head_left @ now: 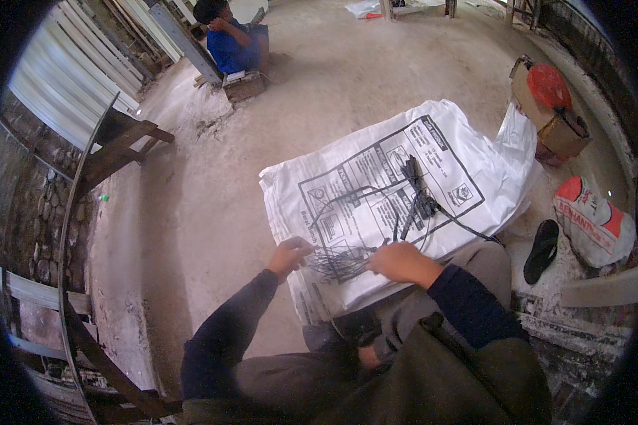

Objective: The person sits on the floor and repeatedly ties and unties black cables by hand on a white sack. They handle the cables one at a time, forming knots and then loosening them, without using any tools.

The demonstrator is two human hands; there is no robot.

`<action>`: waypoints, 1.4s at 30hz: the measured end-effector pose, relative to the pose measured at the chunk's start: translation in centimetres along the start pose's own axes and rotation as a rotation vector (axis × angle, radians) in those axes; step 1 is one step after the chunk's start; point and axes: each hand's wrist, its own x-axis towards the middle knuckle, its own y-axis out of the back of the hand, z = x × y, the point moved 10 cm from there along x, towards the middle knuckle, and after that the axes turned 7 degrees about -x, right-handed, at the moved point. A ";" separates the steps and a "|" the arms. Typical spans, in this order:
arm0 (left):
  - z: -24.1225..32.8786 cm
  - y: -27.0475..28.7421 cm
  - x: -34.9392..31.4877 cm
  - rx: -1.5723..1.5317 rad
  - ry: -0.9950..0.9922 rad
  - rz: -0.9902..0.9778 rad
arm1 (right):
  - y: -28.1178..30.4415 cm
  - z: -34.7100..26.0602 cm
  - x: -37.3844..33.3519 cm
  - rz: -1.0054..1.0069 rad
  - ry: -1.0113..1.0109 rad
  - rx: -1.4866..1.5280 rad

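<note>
Across my lap and the floor in front of me lies a large white woven sack with dark print. A loose bundle of thin dark wires stretches between my two hands, just above the near edge of the sack. My left hand pinches its left end with thumb and fingers. My right hand is closed around the other end; short dark strands poke out past its fingers. Farther out on the sack rests a bunched dark cable, one tail running right over the sack's edge.
A person in blue sits on the floor at the far left. On the right are a cardboard box with a red bag, a red-and-white sack and a black sandal. Wooden pieces and a long bent strip stand left.
</note>
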 end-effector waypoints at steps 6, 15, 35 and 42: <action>-3.2 -0.1 0.3 0.078 0.125 0.009 | 4.4 9.1 -2.2 0.101 -0.483 -0.106; -2.3 2.3 2.2 0.286 -0.236 0.125 | 1.1 14.8 -3.8 -0.147 -0.665 0.066; 15.4 -8.4 -7.5 0.084 -0.397 -0.234 | 12.1 1.3 -5.0 0.788 0.005 0.594; 18.4 -3.6 -10.8 0.342 -0.479 -0.117 | 11.0 8.0 -5.7 0.717 -0.229 1.116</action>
